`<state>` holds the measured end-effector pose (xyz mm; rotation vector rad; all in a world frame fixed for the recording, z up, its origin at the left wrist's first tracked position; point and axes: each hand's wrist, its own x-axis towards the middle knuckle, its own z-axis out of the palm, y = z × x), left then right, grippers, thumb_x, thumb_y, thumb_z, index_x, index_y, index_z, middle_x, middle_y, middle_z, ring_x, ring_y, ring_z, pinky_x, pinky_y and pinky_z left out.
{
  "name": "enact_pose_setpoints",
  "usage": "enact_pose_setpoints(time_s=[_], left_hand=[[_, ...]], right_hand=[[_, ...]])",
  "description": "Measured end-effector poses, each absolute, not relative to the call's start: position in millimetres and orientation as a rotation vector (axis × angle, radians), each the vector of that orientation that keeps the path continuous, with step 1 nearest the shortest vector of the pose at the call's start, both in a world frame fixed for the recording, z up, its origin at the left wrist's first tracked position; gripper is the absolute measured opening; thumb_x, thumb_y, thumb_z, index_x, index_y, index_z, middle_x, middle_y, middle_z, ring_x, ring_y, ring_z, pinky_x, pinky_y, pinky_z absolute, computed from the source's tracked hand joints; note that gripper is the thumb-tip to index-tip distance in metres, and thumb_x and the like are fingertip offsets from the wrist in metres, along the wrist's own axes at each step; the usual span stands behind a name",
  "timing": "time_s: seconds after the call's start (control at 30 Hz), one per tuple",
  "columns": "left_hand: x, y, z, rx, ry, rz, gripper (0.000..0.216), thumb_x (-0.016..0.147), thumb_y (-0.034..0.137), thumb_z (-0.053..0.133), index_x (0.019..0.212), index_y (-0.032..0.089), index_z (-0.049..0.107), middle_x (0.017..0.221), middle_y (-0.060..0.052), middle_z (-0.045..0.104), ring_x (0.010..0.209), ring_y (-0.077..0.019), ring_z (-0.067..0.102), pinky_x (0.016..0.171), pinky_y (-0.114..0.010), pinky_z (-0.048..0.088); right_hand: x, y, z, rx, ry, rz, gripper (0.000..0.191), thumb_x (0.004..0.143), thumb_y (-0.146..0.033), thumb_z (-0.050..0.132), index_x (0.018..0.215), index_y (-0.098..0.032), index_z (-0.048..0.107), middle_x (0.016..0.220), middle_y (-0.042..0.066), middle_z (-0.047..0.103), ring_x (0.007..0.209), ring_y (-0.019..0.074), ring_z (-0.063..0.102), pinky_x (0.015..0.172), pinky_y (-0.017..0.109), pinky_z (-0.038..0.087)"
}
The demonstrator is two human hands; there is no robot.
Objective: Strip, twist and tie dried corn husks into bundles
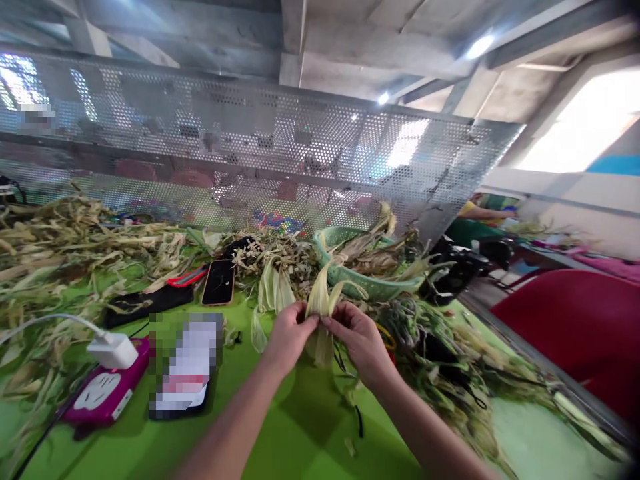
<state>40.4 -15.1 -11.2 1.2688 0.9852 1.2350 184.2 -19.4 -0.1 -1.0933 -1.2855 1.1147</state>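
Observation:
Pale dried corn husks point(320, 300) stand upright between my two hands, just above the green table. My left hand point(290, 333) pinches them from the left with thumb and fingers. From the right, my right hand point(357, 337) pinches the same strips, its thumb almost meeting the left one. The husk ends fan out above the fingers, one curling over to the right, and a short part hangs below. Behind them sits a green plastic basket point(345, 283) with long dry husks in it. More pale husk strips point(275, 287) lie just left of the basket.
A heap of husks point(75, 233) covers the table's left. Nearer are a magenta power strip point(107, 393) with a white charger point(113, 350), a blurred-out phone point(187, 367) and a dark-screened phone point(219, 282). Fibres point(440, 373) lie right. A perforated metal panel point(225, 147) stands behind; a red chair point(575, 333) is right.

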Motion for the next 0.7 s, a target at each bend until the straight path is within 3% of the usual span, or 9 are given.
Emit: enact_pose_setpoints(time_s=[0.27, 0.53, 0.7], left_hand=[[39.1, -19.2, -7.1, 1.255, 0.87, 1.203, 0.024, 0.08, 0.031, 0.057, 0.098, 0.017, 0.064, 0.095, -0.007, 0.069, 0.088, -0.0206, 0.063, 0.082, -0.031, 0.048], [38.9, -14.2, -12.7, 1.371, 1.051, 1.224, 0.016, 0.077, 0.031, 0.058, 0.085, 0.018, 0.061, 0.081, -0.003, 0.065, 0.076, -0.0176, 0.06, 0.071, -0.028, 0.047], [39.3, -18.9, -7.9, 1.387, 1.05, 1.205, 0.016, 0.079, 0.032, 0.055, 0.085, 0.018, 0.06, 0.081, -0.003, 0.064, 0.075, -0.0169, 0.058, 0.069, -0.027, 0.045]], right_hand=[[185.0, -18.7, 0.7, -1.06, -1.264, 1.187, 0.038, 0.065, -0.042, 0.079, 0.089, -0.019, 0.062, 0.084, 0.004, 0.067, 0.082, 0.0207, 0.06, 0.076, 0.032, 0.047], [187.2, -20.4, -0.5, -1.106, -1.285, 1.217, 0.035, 0.063, -0.046, 0.079, 0.079, -0.017, 0.066, 0.074, 0.003, 0.065, 0.069, 0.0185, 0.056, 0.064, 0.029, 0.045], [188.2, -18.9, -1.1, -1.073, -1.31, 1.259, 0.033, 0.065, -0.044, 0.077, 0.079, -0.017, 0.065, 0.072, 0.003, 0.063, 0.07, 0.0182, 0.056, 0.067, 0.03, 0.047]])
